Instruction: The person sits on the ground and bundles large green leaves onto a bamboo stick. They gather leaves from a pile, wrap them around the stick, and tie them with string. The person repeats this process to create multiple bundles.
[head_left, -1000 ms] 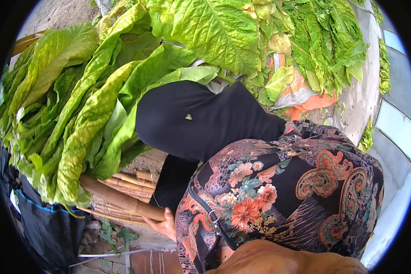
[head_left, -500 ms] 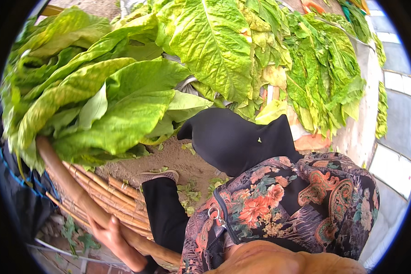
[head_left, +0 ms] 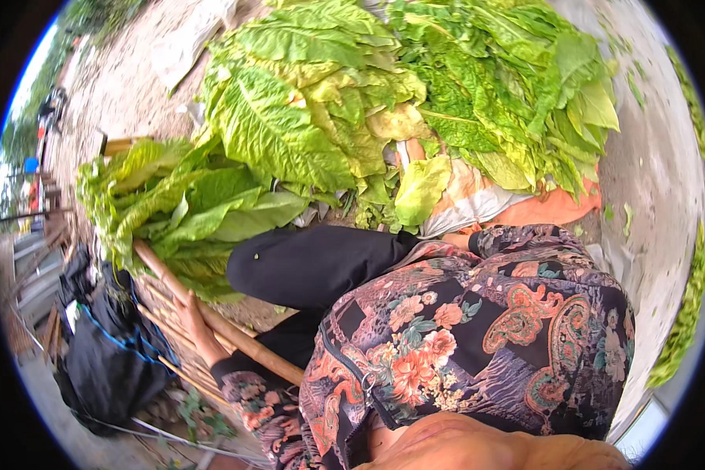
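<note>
My left hand (head_left: 189,319) is closed around a smooth wooden pole (head_left: 229,335) that slants from my lap up to the left. The pole's far end runs into a bundle of large green tobacco leaves (head_left: 204,205), where it is hidden. Beside my right hip, a small part of my right hand (head_left: 457,240) shows at the sleeve cuff. Its fingers are hidden, next to an orange and white sheet (head_left: 486,205). Ahead of my bent knee lies a heap of yellow-green leaves (head_left: 313,94), with a greener heap (head_left: 501,86) to its right.
More thin poles (head_left: 182,329) lie side by side under my left arm. A black plastic bag with blue cord (head_left: 113,364) sits at the left. Bare soil (head_left: 125,86) stretches behind the leaves. A pale walkway (head_left: 658,188) runs along the right, with more leaves (head_left: 685,313) beyond it.
The view has shifted, showing more ground at the left and all of the right heap. Part of my right hand has come into sight. My left hand stays on the pole.
</note>
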Action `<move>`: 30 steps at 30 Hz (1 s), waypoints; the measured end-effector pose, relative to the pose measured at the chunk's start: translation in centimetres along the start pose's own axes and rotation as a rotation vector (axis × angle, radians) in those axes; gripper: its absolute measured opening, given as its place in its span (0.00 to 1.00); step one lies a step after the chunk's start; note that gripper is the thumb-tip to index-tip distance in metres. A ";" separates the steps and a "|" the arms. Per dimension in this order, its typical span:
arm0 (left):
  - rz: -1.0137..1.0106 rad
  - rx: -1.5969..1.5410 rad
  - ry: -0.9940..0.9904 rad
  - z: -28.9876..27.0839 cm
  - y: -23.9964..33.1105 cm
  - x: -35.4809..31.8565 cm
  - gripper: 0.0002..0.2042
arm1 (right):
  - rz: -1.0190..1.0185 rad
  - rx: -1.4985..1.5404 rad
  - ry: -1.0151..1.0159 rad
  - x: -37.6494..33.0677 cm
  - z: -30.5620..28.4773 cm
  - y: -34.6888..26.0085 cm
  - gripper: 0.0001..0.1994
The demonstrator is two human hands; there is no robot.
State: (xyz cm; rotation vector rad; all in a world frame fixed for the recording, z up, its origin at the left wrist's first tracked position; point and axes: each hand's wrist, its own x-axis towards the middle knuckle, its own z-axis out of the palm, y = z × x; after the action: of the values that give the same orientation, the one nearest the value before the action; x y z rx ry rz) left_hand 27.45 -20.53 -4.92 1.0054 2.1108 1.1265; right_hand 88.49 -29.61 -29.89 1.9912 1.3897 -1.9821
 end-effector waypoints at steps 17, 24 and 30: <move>-0.095 0.082 0.083 8.6 5.9 -4.2 0.27 | 0.124 -0.611 0.707 17.1 -13.9 3.4 0.25; -0.095 0.084 0.092 9.7 6.8 -3.7 0.25 | 0.051 -0.326 0.804 19.4 -18.8 5.1 0.11; -0.069 0.028 0.109 9.2 7.1 -4.3 0.24 | 0.120 -0.064 0.798 16.4 -22.9 5.1 0.16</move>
State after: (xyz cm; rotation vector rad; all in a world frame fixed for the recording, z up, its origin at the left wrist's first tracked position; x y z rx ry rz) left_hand 39.25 -17.15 -2.99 0.8944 2.2349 1.1441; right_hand 106.51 -10.58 -41.37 2.8972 1.3265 -1.0863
